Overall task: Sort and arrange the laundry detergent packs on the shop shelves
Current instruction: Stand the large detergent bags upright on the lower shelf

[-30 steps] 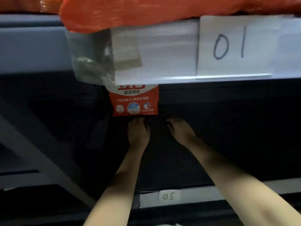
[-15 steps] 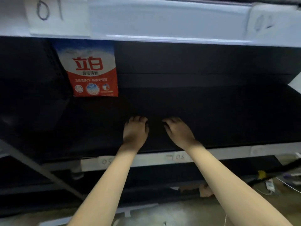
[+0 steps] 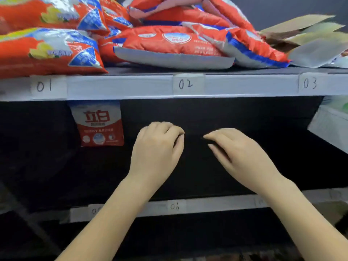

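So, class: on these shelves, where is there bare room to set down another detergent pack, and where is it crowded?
Free: the dark lower shelf, from the single upright red pack rightwards to the white box, under labels 02 and 03. Both hands, left and right, hover there holding nothing. Crowded: the top shelf, piled with red packs and flattened cardboard.

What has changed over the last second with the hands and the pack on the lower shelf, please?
Both hands, left hand and right hand, have drawn back from the shelf, empty, fingers now loosely curled. The view has lifted, showing piled packs above. The standing pack stayed put, untouched.
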